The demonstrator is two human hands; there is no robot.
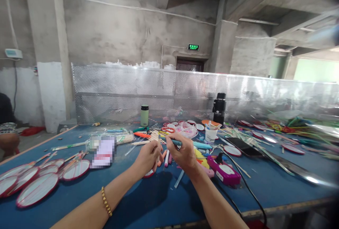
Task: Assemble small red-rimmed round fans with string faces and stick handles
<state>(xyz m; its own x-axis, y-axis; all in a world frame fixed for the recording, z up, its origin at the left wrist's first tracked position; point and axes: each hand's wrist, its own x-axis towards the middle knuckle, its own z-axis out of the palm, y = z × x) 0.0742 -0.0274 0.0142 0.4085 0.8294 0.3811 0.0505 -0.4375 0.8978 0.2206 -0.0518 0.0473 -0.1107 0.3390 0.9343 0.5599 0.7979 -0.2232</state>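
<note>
Teal pen [177, 142] lies crosswise, tip leftward, right hand [182, 155] grip closed on it; left hand [148, 156] pinches a stick [159, 143].

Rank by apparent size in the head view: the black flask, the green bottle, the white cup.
1. black flask, largest.
2. green bottle.
3. white cup, smallest, though it stands somewhat nearer the camera than the flask.

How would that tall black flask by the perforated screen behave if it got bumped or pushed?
The black flask stands upright, tall and narrow, so it would likely tip rather than slide. It looks rigid, probably heavy for its size if full; I cannot tell. On its side, its round body might roll into the white cup and sticks on the blue table.
</note>
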